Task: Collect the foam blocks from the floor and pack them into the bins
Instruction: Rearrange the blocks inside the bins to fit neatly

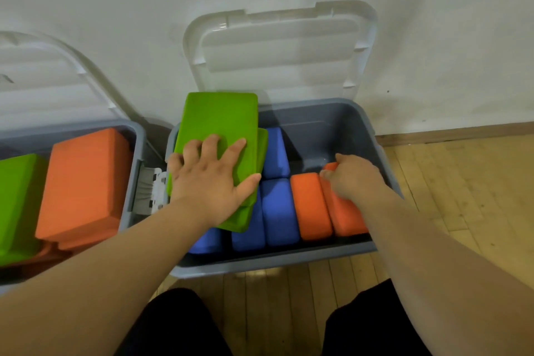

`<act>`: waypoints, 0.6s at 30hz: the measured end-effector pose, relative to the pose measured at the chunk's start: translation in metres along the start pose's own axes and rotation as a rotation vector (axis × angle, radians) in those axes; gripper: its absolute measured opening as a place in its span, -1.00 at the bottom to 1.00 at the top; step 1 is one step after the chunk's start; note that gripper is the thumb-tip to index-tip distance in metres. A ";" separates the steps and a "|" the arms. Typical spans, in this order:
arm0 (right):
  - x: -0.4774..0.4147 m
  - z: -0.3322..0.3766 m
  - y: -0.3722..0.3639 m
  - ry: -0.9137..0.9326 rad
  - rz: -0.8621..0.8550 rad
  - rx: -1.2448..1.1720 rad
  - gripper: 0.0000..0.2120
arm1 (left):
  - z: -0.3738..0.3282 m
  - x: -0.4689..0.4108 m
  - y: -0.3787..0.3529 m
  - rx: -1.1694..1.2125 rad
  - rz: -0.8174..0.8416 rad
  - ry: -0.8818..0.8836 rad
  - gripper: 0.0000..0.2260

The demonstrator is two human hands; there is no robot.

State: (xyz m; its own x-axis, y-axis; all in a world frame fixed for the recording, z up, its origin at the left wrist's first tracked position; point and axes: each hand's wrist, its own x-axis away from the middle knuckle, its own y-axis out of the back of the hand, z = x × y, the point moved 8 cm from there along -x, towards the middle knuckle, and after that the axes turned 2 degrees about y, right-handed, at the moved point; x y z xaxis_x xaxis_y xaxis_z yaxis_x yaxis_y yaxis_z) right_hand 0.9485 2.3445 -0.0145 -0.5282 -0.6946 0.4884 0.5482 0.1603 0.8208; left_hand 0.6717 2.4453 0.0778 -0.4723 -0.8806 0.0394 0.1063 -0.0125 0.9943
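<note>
Green foam block [219, 115] lies on a second green block [262, 150], overhanging the left rim of the bin [289, 264].

Left hand [208, 179]: fingers spread, pressing down on it.

Right hand [352, 176]: fingers curled round the end orange block [346, 220], beside the blue blocks [278, 211].

Risk: the green stack sits proud of the rim. It may slide out, or block the lid [277, 49].
</note>
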 end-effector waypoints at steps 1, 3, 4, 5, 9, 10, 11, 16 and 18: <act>-0.003 -0.001 -0.008 0.000 0.029 0.016 -0.33 | 0.000 0.000 0.000 0.000 0.001 0.000 -0.25; -0.007 -0.002 -0.020 0.009 0.088 0.062 -0.37 | 0.000 -0.001 -0.001 0.001 0.009 -0.003 -0.26; -0.007 0.000 -0.023 0.008 0.121 0.083 -0.38 | 0.000 -0.001 -0.002 0.000 0.011 -0.005 -0.26; -0.009 0.000 -0.027 -0.005 0.155 0.092 -0.40 | 0.001 -0.001 -0.002 0.001 0.012 -0.007 -0.27; -0.001 0.005 -0.038 -0.032 0.248 0.072 -0.46 | 0.001 -0.002 -0.002 0.005 0.031 -0.017 -0.28; 0.000 0.005 -0.039 -0.032 0.236 0.046 -0.45 | 0.001 -0.002 -0.002 0.009 0.036 -0.013 -0.29; -0.001 0.004 -0.041 -0.037 0.227 0.012 -0.44 | 0.002 -0.003 -0.002 0.014 0.041 -0.011 -0.29; -0.005 0.015 -0.023 0.013 -0.006 -0.122 -0.32 | 0.004 -0.005 0.000 0.093 0.164 -0.027 -0.26; 0.001 0.039 -0.011 0.165 -0.090 -0.278 -0.36 | 0.014 -0.006 0.006 0.170 0.214 0.007 -0.22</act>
State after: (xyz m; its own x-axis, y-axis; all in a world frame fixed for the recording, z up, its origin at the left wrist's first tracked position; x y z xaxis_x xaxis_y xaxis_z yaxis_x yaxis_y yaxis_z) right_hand 0.9163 2.3690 -0.0116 -0.4823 -0.8054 0.3446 0.6724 -0.0882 0.7349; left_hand 0.6631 2.4570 0.0846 -0.4490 -0.8577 0.2504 0.0544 0.2534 0.9658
